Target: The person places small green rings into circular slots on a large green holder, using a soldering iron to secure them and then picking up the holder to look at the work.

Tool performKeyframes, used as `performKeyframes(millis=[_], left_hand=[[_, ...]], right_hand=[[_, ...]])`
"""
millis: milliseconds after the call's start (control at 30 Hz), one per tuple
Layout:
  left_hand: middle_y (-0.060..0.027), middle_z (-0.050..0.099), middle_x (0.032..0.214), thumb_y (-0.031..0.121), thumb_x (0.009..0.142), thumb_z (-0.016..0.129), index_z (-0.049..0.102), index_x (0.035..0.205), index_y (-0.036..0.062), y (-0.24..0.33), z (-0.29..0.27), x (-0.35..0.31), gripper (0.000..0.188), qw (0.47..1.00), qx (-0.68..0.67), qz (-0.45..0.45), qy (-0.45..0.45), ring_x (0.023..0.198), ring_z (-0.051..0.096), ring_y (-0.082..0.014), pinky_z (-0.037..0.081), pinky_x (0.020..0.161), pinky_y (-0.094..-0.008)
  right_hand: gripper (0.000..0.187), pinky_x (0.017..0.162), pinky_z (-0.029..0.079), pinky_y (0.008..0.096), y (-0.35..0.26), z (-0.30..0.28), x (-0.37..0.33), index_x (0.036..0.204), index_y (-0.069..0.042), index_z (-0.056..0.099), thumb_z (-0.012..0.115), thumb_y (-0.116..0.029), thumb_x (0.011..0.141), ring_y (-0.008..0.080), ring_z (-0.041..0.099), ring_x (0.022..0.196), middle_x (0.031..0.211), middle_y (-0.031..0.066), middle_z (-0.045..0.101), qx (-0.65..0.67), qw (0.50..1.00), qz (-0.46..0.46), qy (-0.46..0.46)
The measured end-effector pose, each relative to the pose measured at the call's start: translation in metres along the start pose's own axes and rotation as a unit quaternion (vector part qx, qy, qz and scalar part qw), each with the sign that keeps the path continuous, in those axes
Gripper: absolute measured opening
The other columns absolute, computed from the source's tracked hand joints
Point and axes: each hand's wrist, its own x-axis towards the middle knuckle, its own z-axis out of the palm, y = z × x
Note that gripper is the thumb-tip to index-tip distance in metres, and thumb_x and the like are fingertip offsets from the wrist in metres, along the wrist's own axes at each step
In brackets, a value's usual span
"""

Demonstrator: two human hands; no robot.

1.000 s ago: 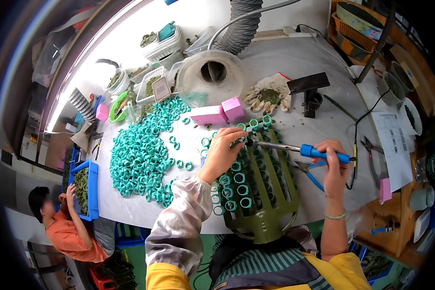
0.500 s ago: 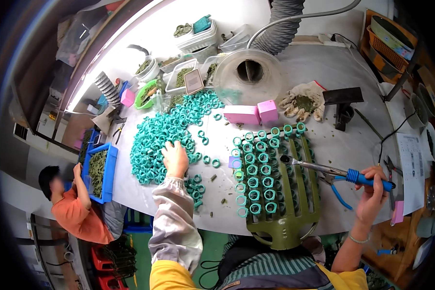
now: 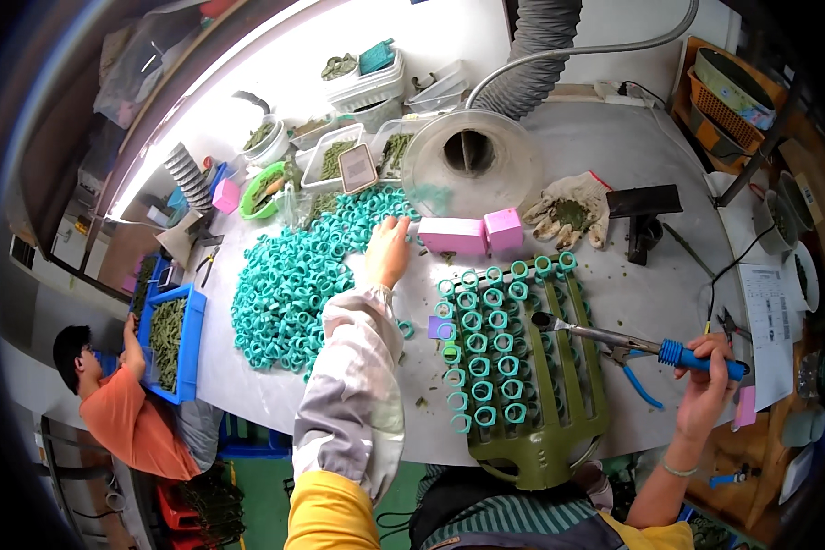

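My left hand [image 3: 388, 251] reaches over the far right edge of a heap of teal rings [image 3: 289, 284], near a pink block [image 3: 456, 236]. Its fingers are bent together and point down; what lies under the fingertips is hidden. My right hand [image 3: 709, 390] grips the blue handle of a soldering iron [image 3: 619, 338]. The iron's dark, broad tip hovers over an olive-green slotted frame [image 3: 533, 440]. Teal rings [image 3: 500, 342] stand in rows along the frame's left bars, while the bars on its right carry few or none.
Behind the frame lie a stained glove [image 3: 573, 213] and a black metal stand [image 3: 646, 203]. A clear round hood [image 3: 422, 151] joins a grey duct [image 3: 545, 55]. Blue-handled pliers [image 3: 639, 380] rest right of the frame. At far left a person [image 3: 137, 422] sits by a blue crate [image 3: 192, 344].
My left hand has moved right and farther away, from the middle of the ring heap to its far right edge. The right hand still holds the soldering iron over the frame. The view has shifted slightly.
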Motion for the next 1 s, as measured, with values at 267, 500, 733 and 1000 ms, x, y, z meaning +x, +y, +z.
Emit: performKeyframes(millis=[267,500,733,1000], left_hand=[[-0.0142,0.064,0.093,0.018,0.078,0.074,0.055,0.098,0.0067,0.004,-0.029,-0.034,0.030,0.989,-0.010,-0.121,-0.090,0.086,0.064,-0.0361,0.051,0.072,-0.0444],[-0.0079,0.063,0.105,0.002,0.085,0.069,0.064,0.113,0.0024,0.106,-0.094,-0.052,0.028,0.891,-0.412,-0.161,-0.096,0.085,0.065,-0.0154,0.055,0.078,-0.0261],[-0.0102,0.060,0.107,-0.001,0.082,0.068,0.066,0.111,0.0028,0.191,-0.087,-0.051,0.029,0.931,-0.343,0.053,-0.115,0.095,0.060,-0.0281,0.051,0.084,-0.0354],[-0.0108,0.063,0.109,-0.001,0.080,0.068,0.066,0.110,0.0026,0.203,-0.063,-0.049,0.030,0.948,-0.279,0.106,-0.112,0.101,0.055,-0.0312,0.046,0.090,-0.0397]], right_hand=[[0.023,0.051,0.047,0.0267,-0.003,-0.001,0.000,0.080,-0.003,0.059,0.052,-0.020,0.094,0.0155,0.058,0.085,0.089,0.0073,0.056,-0.002,1.000,-0.002,0.000],[0.022,0.053,0.049,0.0282,0.003,0.002,0.000,0.082,0.001,0.060,0.051,-0.015,0.095,0.0171,0.059,0.079,0.088,0.0104,0.059,0.013,1.000,0.002,0.001],[0.023,0.057,0.051,0.0281,0.017,0.002,0.001,0.086,0.004,0.061,0.051,-0.013,0.097,0.0166,0.059,0.066,0.091,0.0122,0.062,0.027,0.998,-0.006,-0.047],[0.020,0.061,0.055,0.0283,0.034,0.014,0.003,0.088,0.004,0.061,0.049,-0.009,0.097,0.0165,0.062,0.069,0.092,0.0136,0.062,0.053,0.996,-0.007,-0.076]])
